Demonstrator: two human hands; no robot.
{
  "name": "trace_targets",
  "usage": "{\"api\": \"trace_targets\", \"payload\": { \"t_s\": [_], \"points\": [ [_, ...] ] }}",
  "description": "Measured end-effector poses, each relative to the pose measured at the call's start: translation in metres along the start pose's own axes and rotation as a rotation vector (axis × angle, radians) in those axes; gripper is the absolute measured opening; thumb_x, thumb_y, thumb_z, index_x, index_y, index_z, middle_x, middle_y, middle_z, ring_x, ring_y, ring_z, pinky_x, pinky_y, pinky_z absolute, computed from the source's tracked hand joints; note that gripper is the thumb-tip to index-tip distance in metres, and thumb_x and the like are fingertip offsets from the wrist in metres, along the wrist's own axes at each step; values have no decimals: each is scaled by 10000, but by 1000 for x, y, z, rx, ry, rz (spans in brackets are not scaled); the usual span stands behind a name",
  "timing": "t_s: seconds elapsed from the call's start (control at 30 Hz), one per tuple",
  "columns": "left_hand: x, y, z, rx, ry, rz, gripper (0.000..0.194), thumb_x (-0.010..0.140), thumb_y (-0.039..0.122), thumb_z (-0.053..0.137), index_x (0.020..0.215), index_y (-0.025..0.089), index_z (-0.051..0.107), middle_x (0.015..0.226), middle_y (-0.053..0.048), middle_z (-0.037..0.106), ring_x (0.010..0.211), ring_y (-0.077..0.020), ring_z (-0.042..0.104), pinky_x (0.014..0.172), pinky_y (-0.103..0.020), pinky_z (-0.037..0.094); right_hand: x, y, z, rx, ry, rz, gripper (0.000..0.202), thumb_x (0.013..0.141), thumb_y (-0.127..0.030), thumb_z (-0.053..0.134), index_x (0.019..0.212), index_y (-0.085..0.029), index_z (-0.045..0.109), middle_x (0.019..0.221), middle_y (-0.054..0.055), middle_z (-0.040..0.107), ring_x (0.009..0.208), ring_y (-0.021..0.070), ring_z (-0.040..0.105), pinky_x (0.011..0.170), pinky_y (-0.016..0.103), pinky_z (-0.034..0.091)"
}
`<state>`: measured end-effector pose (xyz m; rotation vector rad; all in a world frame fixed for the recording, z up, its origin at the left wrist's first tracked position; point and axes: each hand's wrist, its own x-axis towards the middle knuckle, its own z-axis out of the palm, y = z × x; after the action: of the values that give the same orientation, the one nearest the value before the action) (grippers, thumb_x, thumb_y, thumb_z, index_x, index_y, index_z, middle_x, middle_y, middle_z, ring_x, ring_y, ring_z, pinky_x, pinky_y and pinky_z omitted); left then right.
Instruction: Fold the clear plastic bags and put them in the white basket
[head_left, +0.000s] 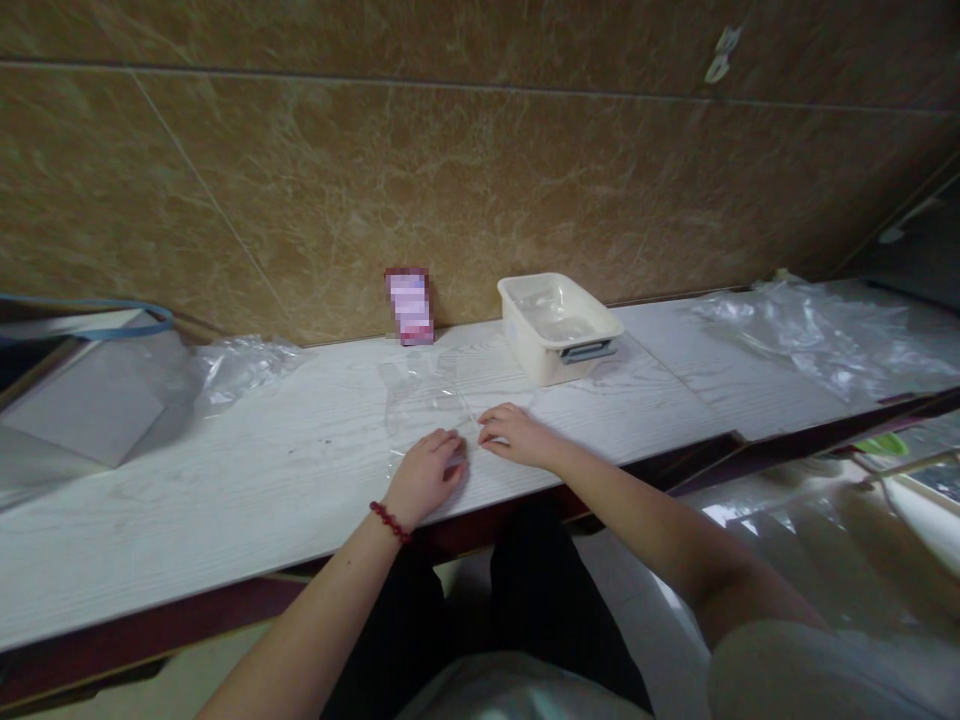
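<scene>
A clear plastic piece [424, 395] lies on the white wood-grain table [300, 510], in front of the phone. My left hand [429, 470], with a red bead bracelet at the wrist, rests at its near right edge, fingers curved. Just to the right, my right hand [514, 435] is low over the table with thumb and fingers bent toward each other. Whatever may be between the fingertips of either hand is too small or see-through to make out. A cream bin [532, 345] with a grey handle stands behind my right hand, holding clear plastic items.
A phone [412, 308] leans against the brown tiled wall [450, 180]. Crumpled clear plastic [244, 370] lies at the left beside a white box [90, 405]. More clear plastic bags [825, 335] spread at the right. The table's front edge runs close to my forearms.
</scene>
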<state>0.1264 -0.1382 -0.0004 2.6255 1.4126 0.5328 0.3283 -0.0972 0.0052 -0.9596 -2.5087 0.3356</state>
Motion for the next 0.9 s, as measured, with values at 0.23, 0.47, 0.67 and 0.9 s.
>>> {"api": "trace_targets", "payload": {
  "t_s": [0.23, 0.47, 0.67, 0.9],
  "points": [
    [-2, -1, 1, 19, 0, 5, 370, 772, 307, 427, 1075, 125, 534, 1141, -101, 528, 1075, -200, 447, 943, -339, 349, -7, -2, -7, -35, -29, -16, 219, 757, -214, 505, 950, -212, 608, 1060, 70, 516, 1017, 177, 409, 882, 357, 320],
    [-5, -3, 6, -3, 46, -7, 375, 775, 328, 420, 1082, 138, 522, 1147, -97, 521, 1080, -204, 441, 942, -361, 347, -6, -7, -5, -61, -68, -1, 241, 756, -169, 478, 942, -250, 610, 1118, 50, 484, 1062, 190, 360, 882, 393, 299],
    [-4, -2, 5, -1, 47, -5, 355, 768, 324, 430, 1068, 161, 527, 1139, -86, 525, 1066, -205, 448, 925, -367, 359, -8, 0, -9, -15, -61, -44, 147, 719, -145, 508, 789, -207, 623, 1032, 44, 519, 1020, 170, 397, 889, 349, 306],
    [2, 1, 4, -24, 70, -60, 279, 760, 326, 454, 975, 212, 590, 1065, -63, 559, 972, -198, 500, 859, -362, 406, 1, 4, -4, -88, -61, -86, 262, 770, -247, 500, 1016, -206, 583, 1058, 74, 520, 1009, 172, 409, 887, 359, 307]
  ]
}}
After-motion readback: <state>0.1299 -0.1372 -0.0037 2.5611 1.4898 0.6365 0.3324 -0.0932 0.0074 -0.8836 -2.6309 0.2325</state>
